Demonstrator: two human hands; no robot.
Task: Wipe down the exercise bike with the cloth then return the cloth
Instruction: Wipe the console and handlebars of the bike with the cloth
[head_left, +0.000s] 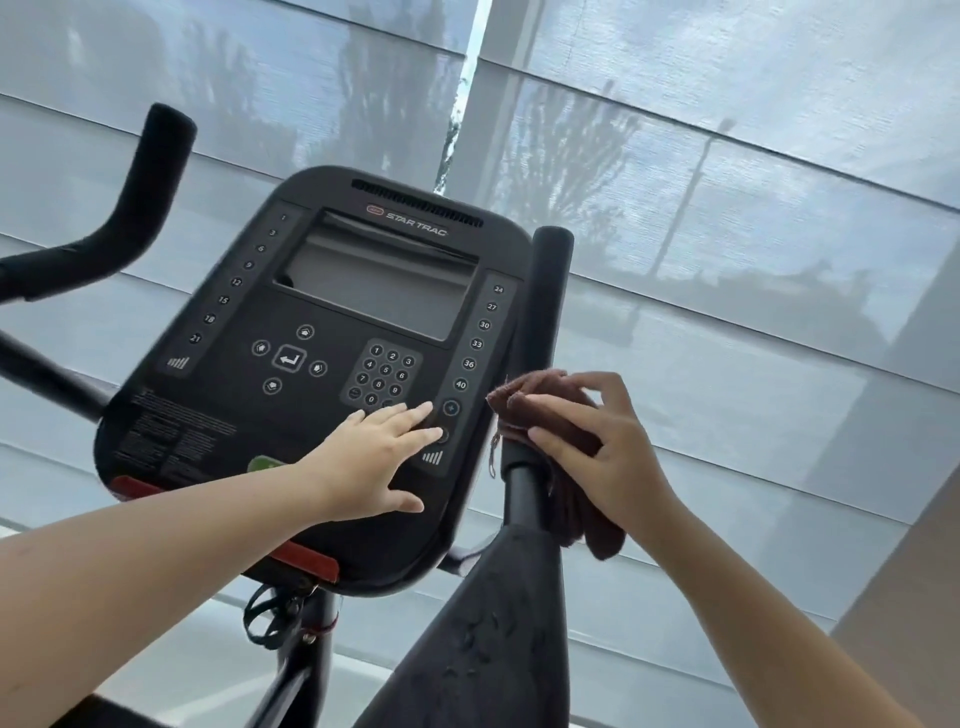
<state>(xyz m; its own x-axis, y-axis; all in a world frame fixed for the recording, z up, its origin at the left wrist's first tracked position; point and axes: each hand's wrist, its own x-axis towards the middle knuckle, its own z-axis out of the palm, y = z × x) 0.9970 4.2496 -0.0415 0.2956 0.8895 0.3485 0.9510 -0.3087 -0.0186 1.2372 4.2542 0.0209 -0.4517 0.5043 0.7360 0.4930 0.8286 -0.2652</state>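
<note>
While left grip (379, 457) rests flat and released on console (218, 410), right grip (597, 441), clasping brown cloth (592, 525), should wrap right handlebar (550, 291) fully.

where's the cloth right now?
Head view, right of centre: the brown cloth is draped over the right handlebar, held by the right hand, beside the console.

The console (244, 415) is black with white numbers and symbols, a grey screen (374, 280) toward 12 o'clock and a green patch (265, 462) and red strip (306, 560) toward 6 o'clock. The handlebars (548, 291) are black; the cloth (597, 530) at the console's 3 o'clock is reddish brown. The blinds (727, 208) are pale grey-blue in horizontal bands.
</note>
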